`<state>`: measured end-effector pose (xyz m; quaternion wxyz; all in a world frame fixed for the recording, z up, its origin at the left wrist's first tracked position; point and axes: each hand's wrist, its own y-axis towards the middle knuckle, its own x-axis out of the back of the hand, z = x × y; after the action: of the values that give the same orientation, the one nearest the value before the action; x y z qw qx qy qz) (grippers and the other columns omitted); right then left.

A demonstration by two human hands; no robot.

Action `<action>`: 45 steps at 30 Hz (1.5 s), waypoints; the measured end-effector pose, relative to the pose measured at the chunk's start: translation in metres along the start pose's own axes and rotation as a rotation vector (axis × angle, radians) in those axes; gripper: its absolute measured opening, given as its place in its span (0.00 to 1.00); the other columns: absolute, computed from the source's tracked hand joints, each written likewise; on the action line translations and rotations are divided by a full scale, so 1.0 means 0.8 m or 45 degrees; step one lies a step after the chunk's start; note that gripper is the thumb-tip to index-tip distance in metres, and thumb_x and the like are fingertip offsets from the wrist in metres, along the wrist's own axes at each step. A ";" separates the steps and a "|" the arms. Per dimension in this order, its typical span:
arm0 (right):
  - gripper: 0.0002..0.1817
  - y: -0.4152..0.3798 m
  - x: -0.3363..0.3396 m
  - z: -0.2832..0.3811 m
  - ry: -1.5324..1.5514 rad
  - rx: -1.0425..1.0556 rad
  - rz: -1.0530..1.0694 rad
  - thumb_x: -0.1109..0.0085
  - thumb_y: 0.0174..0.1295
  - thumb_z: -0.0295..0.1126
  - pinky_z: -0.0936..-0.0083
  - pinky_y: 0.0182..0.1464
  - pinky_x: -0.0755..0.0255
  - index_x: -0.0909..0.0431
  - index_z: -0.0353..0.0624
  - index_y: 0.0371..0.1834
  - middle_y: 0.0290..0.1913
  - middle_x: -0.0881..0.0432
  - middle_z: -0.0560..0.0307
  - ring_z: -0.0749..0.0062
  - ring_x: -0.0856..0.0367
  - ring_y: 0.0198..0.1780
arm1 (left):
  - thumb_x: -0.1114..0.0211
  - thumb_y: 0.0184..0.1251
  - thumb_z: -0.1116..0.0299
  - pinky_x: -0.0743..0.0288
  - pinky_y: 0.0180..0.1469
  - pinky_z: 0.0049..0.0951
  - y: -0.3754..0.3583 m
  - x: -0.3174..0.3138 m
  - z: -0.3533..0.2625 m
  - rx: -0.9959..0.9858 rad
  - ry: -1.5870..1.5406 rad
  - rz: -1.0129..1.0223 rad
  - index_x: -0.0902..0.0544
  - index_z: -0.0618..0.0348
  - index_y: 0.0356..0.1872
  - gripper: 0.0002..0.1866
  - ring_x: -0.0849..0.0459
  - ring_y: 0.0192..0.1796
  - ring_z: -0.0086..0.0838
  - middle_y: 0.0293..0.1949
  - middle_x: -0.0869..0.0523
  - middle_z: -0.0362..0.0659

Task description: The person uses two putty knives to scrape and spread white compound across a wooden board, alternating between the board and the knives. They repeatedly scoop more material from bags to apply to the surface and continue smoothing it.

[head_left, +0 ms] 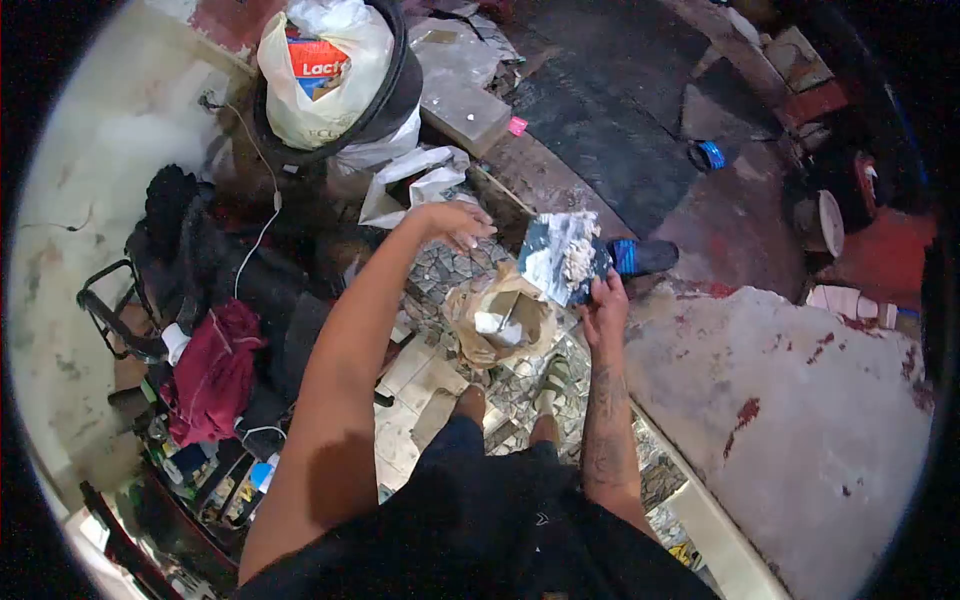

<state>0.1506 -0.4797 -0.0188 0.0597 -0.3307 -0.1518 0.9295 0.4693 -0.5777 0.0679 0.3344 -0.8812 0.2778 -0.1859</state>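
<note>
My right hand (pixel 606 310) grips the near right edge of a dark flat board (pixel 535 235). White, lumpy paste (pixel 578 258) is heaped and smeared on its upper face. Out to the left of the board, my left hand (pixel 456 222) is empty, with its fingers stretched out. Below and between both hands, an open brown paper bag (pixel 462 318) stands on the mosaic floor. Inside it lies white material (pixel 497 327) with a thin, stick-like thing whose kind I cannot make out.
A black bin (pixel 400 75) with a white plastic bag (pixel 372 45) stands at the upper left. Dark clothes and a maroon cloth (pixel 215 375) are piled at left. A blue-strapped sandal (pixel 650 257) lies beyond the board. A stained pale slab (pixel 780 420) fills the right.
</note>
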 end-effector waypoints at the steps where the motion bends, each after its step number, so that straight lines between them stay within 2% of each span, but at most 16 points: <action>1: 0.17 0.002 0.008 -0.009 -0.036 0.024 0.028 0.51 0.63 0.22 0.73 0.37 0.23 0.30 0.44 0.56 0.44 0.20 0.64 0.78 0.20 0.40 | 0.30 0.53 0.55 0.22 0.48 0.40 0.027 0.012 0.026 0.054 0.170 -0.149 0.26 0.58 0.57 0.31 0.20 0.49 0.33 0.53 0.23 0.45; 6: 0.20 -0.002 0.040 -0.043 -0.134 -0.026 -0.085 0.43 0.61 0.26 0.81 0.31 0.27 0.32 0.45 0.57 0.43 0.22 0.68 0.82 0.23 0.36 | 0.28 0.43 0.52 0.34 0.63 0.52 0.186 0.081 0.161 0.409 1.126 -1.119 0.15 0.59 0.44 0.27 0.34 0.65 0.52 0.64 0.31 0.56; 10: 0.21 -0.014 0.065 -0.056 -0.222 -0.094 -0.088 0.41 0.59 0.27 0.86 0.28 0.29 0.32 0.46 0.57 0.44 0.21 0.68 0.84 0.23 0.38 | 0.31 0.46 0.52 0.43 0.68 0.55 0.227 0.139 0.185 0.394 1.143 -1.285 0.16 0.61 0.46 0.28 0.48 0.72 0.57 0.68 0.41 0.61; 15: 0.21 -0.033 0.073 -0.063 -0.042 -0.143 -0.117 0.45 0.62 0.25 0.81 0.36 0.23 0.34 0.43 0.59 0.50 0.22 0.61 0.76 0.20 0.45 | 0.31 0.44 0.57 0.45 0.68 0.58 0.266 0.176 0.203 0.620 0.762 -0.996 0.18 0.59 0.50 0.29 0.47 0.73 0.53 0.72 0.46 0.53; 16: 0.21 -0.036 0.073 -0.063 -0.045 -0.123 -0.096 0.46 0.63 0.23 0.81 0.37 0.23 0.35 0.42 0.59 0.50 0.22 0.60 0.76 0.20 0.45 | 0.30 0.42 0.56 0.35 0.65 0.51 0.227 0.139 0.165 0.560 0.714 -1.217 0.17 0.59 0.47 0.28 0.32 0.67 0.49 0.66 0.33 0.57; 21: 0.18 -0.044 0.073 -0.056 0.024 -0.101 -0.010 0.49 0.64 0.20 0.82 0.38 0.24 0.33 0.41 0.57 0.50 0.21 0.58 0.76 0.20 0.45 | 0.29 0.40 0.47 0.23 0.50 0.43 0.326 0.119 0.258 0.175 1.157 -0.616 0.14 0.63 0.39 0.30 0.15 0.43 0.47 0.40 0.15 0.57; 24: 0.18 -0.047 0.075 -0.053 -0.083 -0.111 -0.002 0.45 0.64 0.26 0.80 0.44 0.25 0.33 0.40 0.57 0.50 0.22 0.59 0.76 0.22 0.45 | 0.31 0.42 0.46 0.22 0.46 0.44 0.252 0.048 0.193 0.020 1.629 -0.218 0.14 0.64 0.37 0.29 0.15 0.43 0.47 0.37 0.14 0.57; 26: 0.20 -0.038 0.085 -0.062 -0.079 -0.104 -0.039 0.42 0.64 0.28 0.80 0.46 0.27 0.33 0.40 0.59 0.49 0.23 0.60 0.77 0.23 0.45 | 0.32 0.43 0.47 0.22 0.44 0.44 0.228 0.032 0.177 0.110 1.428 -0.373 0.14 0.64 0.36 0.28 0.15 0.41 0.47 0.34 0.14 0.56; 28: 0.23 -0.023 0.100 -0.077 -0.034 -0.078 -0.098 0.41 0.63 0.30 0.80 0.48 0.28 0.34 0.41 0.61 0.48 0.23 0.61 0.77 0.24 0.45 | 0.32 0.42 0.49 0.22 0.43 0.45 0.253 0.053 0.241 -0.380 1.260 -0.705 0.15 0.64 0.34 0.26 0.15 0.40 0.47 0.32 0.14 0.56; 30: 0.23 -0.023 0.089 -0.071 -0.075 -0.023 0.015 0.42 0.62 0.27 0.79 0.46 0.25 0.34 0.40 0.60 0.50 0.22 0.61 0.77 0.22 0.46 | 0.32 0.42 0.50 0.22 0.44 0.44 0.247 0.062 0.253 -0.436 1.221 -0.708 0.15 0.64 0.32 0.25 0.15 0.41 0.46 0.32 0.15 0.56; 34: 0.27 -0.014 0.064 -0.060 -0.316 0.011 0.015 0.42 0.62 0.28 0.79 0.48 0.28 0.38 0.37 0.64 0.55 0.25 0.60 0.78 0.25 0.48 | 0.30 0.40 0.55 0.22 0.45 0.41 0.146 0.052 0.133 0.006 1.494 0.119 0.17 0.63 0.29 0.21 0.16 0.44 0.46 0.43 0.16 0.56; 35: 0.28 -0.006 0.071 -0.063 -0.545 0.073 0.075 0.41 0.62 0.29 0.79 0.46 0.27 0.38 0.36 0.64 0.54 0.24 0.60 0.78 0.24 0.48 | 0.31 0.49 0.59 0.20 0.44 0.39 0.125 0.071 0.140 -0.389 1.171 0.357 0.20 0.58 0.43 0.21 0.16 0.44 0.39 0.45 0.17 0.49; 37: 0.24 -0.005 0.046 -0.062 -0.273 0.077 0.072 0.44 0.63 0.25 0.79 0.45 0.25 0.36 0.36 0.62 0.52 0.21 0.58 0.77 0.21 0.47 | 0.33 0.59 0.63 0.19 0.43 0.37 0.081 0.064 0.113 -0.481 0.489 0.455 0.23 0.52 0.56 0.22 0.16 0.44 0.32 0.47 0.18 0.42; 39: 0.20 -0.010 -0.004 -0.038 -0.185 0.026 0.053 0.47 0.64 0.22 0.79 0.44 0.24 0.33 0.36 0.59 0.50 0.20 0.59 0.78 0.20 0.44 | 0.34 0.62 0.63 0.19 0.42 0.38 -0.008 0.016 0.045 0.088 -0.118 0.143 0.23 0.53 0.54 0.20 0.17 0.43 0.31 0.47 0.18 0.41; 42: 0.18 0.026 -0.026 -0.075 -0.151 0.065 0.004 0.45 0.62 0.20 0.78 0.52 0.29 0.31 0.35 0.56 0.51 0.21 0.56 0.75 0.23 0.51 | 0.31 0.59 0.59 0.22 0.48 0.41 -0.020 0.005 0.050 0.025 -0.364 0.027 0.20 0.55 0.44 0.16 0.20 0.49 0.28 0.48 0.19 0.41; 45: 0.16 0.049 -0.052 -0.097 -0.179 0.065 0.112 0.46 0.61 0.19 0.78 0.52 0.29 0.30 0.35 0.53 0.50 0.21 0.56 0.75 0.23 0.50 | 0.33 0.62 0.63 0.17 0.45 0.36 0.014 0.004 0.107 -0.031 -0.427 -0.024 0.22 0.60 0.49 0.18 0.17 0.42 0.29 0.46 0.18 0.41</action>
<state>0.2316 -0.5069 -0.0633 0.0163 -0.2693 -0.1173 0.9557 0.5115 -0.5451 -0.0002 0.3635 -0.9065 0.2119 -0.0360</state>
